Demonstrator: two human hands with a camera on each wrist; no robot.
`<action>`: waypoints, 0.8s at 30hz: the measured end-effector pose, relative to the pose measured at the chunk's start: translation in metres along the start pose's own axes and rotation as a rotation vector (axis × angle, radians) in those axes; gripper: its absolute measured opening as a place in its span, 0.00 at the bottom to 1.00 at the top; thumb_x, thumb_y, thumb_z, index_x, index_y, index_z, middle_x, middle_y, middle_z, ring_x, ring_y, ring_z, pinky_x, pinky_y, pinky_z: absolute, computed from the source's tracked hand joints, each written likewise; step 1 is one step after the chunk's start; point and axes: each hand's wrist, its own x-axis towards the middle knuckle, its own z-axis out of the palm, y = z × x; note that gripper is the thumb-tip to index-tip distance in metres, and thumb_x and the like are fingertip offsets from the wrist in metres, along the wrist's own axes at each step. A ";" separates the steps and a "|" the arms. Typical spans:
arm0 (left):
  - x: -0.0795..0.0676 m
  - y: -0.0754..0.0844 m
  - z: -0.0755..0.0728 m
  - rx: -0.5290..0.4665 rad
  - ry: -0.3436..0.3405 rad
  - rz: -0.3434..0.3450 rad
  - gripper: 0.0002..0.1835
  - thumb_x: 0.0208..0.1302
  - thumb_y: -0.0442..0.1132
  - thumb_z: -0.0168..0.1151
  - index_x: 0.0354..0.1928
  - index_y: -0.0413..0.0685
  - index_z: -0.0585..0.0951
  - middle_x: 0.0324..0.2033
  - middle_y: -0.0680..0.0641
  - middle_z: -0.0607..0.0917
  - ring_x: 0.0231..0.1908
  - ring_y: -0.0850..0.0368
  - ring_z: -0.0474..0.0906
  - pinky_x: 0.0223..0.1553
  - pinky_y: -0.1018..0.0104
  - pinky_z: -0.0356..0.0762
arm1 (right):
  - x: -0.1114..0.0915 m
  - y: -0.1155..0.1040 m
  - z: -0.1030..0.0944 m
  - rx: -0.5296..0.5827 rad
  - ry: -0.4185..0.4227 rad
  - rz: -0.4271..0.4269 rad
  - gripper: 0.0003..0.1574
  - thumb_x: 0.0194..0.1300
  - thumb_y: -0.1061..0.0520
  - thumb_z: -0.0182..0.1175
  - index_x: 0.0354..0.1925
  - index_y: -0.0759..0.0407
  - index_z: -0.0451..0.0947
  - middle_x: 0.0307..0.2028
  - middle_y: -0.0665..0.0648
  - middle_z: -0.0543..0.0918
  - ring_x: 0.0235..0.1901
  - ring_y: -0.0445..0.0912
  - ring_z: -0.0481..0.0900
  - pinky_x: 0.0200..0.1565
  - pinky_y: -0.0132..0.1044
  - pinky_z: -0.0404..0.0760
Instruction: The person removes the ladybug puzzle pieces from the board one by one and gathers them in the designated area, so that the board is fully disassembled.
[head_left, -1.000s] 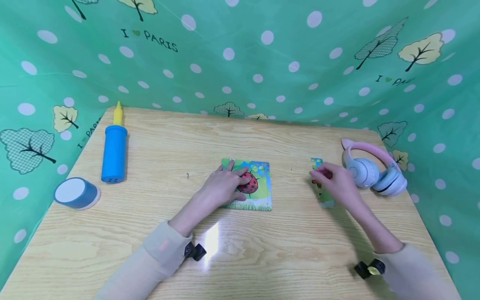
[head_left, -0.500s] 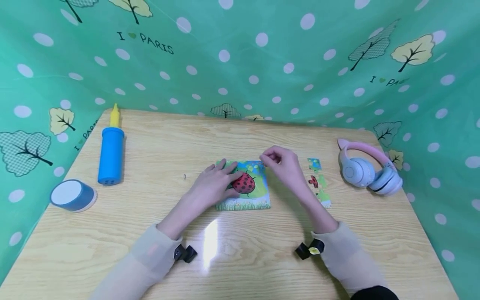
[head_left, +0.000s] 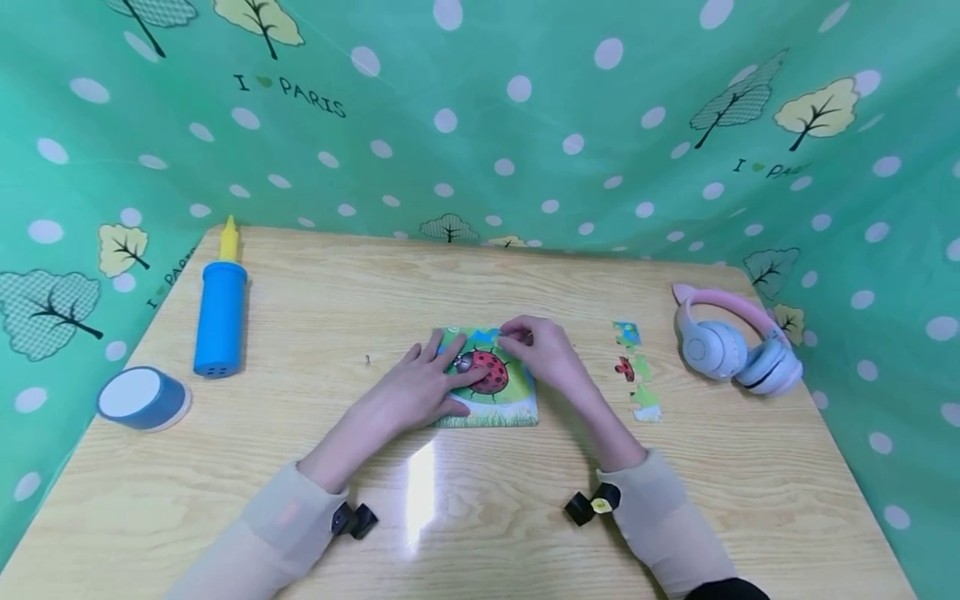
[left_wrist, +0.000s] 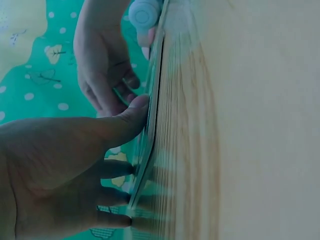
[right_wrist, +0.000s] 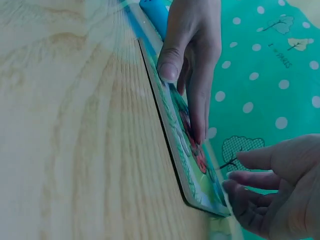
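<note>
A ladybug jigsaw puzzle (head_left: 491, 412) in a flat board lies mid-table, its picture facing up. My left hand (head_left: 411, 385) rests on its left part with fingers spread, the fingertips around the ladybug's head and body. In the left wrist view, the left thumb (left_wrist: 136, 106) lies along the board's near edge. My right hand (head_left: 546, 348) is at the board's upper right corner, its fingers bent and fingertips over the blue part of the picture. Cannot tell whether a puzzle piece is between them. Several loose puzzle pieces (head_left: 646, 403) lie in a column to the right.
Pink and blue cat-ear headphones (head_left: 716, 346) lie at the far right. A blue hand pump (head_left: 221, 321) with a yellow nozzle is at the back left, near a blue and white cylinder (head_left: 142, 398). A green printed cloth (head_left: 405, 108) hangs behind the table.
My right hand has moved left from the loose pieces to the puzzle's upper right corner. The left hand has stayed on the board, shifting slightly so the ladybug's head shows.
</note>
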 end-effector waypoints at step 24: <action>-0.002 -0.002 -0.003 -0.017 -0.034 0.009 0.35 0.70 0.63 0.58 0.77 0.72 0.66 0.83 0.44 0.51 0.81 0.29 0.42 0.77 0.32 0.55 | -0.008 -0.008 0.015 -0.182 0.024 0.054 0.14 0.67 0.54 0.69 0.49 0.58 0.86 0.48 0.59 0.84 0.45 0.50 0.82 0.49 0.46 0.83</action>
